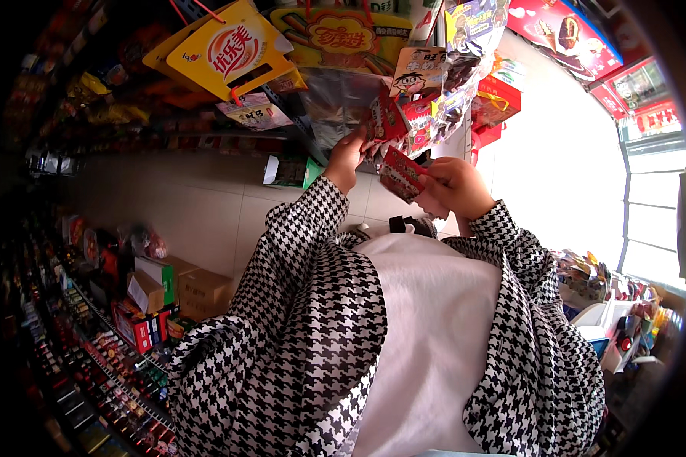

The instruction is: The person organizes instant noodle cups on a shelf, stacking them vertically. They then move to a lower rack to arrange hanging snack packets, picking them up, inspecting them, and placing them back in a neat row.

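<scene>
My right hand [459,187] pinches a small red snack packet [402,175] by its right edge, in front of my chest. Up and to the left of it, my left hand [346,161] is closed at the lower left edge of another red packet [386,119]; its fingertips are partly hidden. This second packet is among bags on a hanging display. Right beside it hang a red and white packet [420,126], a pale card with a cartoon figure [417,72] and clear-fronted snack bags [465,76].
Yellow hanging packages [229,52] and a large green and yellow bag [341,38] crowd the top. Cartons [203,293] stand on the floor beside packed shelves [91,343] at left. A green and white box [288,172] lies below the display. Bright windows [652,206] line the right.
</scene>
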`<state>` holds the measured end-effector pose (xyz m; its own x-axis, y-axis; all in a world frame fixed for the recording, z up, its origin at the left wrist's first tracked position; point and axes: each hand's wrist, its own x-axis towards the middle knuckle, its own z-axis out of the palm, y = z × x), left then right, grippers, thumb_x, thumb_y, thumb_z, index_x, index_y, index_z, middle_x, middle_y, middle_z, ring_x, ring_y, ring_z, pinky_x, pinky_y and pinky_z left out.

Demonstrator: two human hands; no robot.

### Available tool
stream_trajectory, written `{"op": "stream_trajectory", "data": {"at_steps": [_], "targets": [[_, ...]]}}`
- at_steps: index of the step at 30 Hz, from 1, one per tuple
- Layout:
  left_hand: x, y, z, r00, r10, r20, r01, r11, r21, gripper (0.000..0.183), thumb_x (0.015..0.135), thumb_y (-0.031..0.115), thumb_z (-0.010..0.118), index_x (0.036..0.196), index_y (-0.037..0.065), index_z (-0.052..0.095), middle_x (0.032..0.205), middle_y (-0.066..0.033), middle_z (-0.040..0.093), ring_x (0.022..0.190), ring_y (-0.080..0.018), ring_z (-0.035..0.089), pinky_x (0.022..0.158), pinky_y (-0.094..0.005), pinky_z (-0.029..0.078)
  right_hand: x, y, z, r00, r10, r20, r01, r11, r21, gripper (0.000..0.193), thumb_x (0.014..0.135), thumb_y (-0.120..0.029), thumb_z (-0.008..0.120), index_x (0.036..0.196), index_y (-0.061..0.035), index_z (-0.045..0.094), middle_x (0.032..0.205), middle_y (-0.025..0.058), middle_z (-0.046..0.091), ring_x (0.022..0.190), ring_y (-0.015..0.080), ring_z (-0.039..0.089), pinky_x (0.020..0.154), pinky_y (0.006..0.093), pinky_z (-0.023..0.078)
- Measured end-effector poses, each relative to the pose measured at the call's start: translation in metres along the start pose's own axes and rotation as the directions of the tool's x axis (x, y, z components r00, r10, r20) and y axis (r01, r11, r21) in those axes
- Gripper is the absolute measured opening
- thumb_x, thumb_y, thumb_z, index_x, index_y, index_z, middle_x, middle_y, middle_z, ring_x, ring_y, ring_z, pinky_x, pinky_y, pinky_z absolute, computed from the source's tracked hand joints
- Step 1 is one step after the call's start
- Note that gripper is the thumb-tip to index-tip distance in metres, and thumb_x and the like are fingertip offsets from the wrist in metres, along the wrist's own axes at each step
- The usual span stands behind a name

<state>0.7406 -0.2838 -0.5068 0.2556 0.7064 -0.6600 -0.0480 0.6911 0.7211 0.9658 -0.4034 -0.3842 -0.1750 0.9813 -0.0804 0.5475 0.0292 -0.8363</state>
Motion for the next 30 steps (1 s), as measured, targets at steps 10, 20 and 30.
{"op": "stream_trajectory", "data": {"at_steps": [10, 20, 30], "targets": [[0.004, 0.002, -0.012, 0.974, 0.139, 0.177, -0.137, 0.99, -0.02, 0.064, 0.09, 0.031, 0.074, 0.139, -0.001, 0.049, 0.131, -0.0139, 0.058, 0.119, -0.0198, 0.055, 0.098, -0.0329, 0.043, 0.001, -0.005, -0.001, 1.0, -0.005, 0.011, 0.005, 0.998, -0.055, 0.021, 0.088, -0.021, 0.065, 0.08, -0.0024, 0.07, 0.073, 0.0127, 0.062, 0.074, 0.0327, 0.061, 0.067, 0.0415, 0.049], [0.004, 0.045, -0.001, 0.715, 0.514, 0.473, -0.694, 0.441, 0.57, 0.092, 0.074, 0.029, 0.086, 0.146, -0.003, 0.037, 0.131, -0.021, 0.056, 0.123, -0.0306, 0.055, 0.103, -0.0374, 0.043, 0.009, -0.003, -0.005, 0.995, -0.093, 0.043, 0.098, 0.986, -0.139, 0.019, 0.087, -0.021, 0.065, 0.084, -0.0036, 0.071, 0.078, 0.0123, 0.065, 0.076, 0.0322, 0.062, 0.069, 0.0421, 0.05], [-0.012, 0.049, 0.005, 0.714, 0.591, 0.375, -0.613, 0.27, 0.743, 0.07, 0.07, 0.036, 0.088, 0.122, 0.0, 0.057, 0.116, -0.0203, 0.061, 0.112, -0.0353, 0.059, 0.095, -0.0417, 0.048, 0.002, -0.004, -0.004, 0.999, -0.027, -0.042, 0.024, 0.997, -0.078, 0.015, 0.086, -0.018, 0.065, 0.085, -0.0045, 0.072, 0.076, 0.0101, 0.065, 0.076, 0.0301, 0.063, 0.068, 0.0412, 0.05]]}}
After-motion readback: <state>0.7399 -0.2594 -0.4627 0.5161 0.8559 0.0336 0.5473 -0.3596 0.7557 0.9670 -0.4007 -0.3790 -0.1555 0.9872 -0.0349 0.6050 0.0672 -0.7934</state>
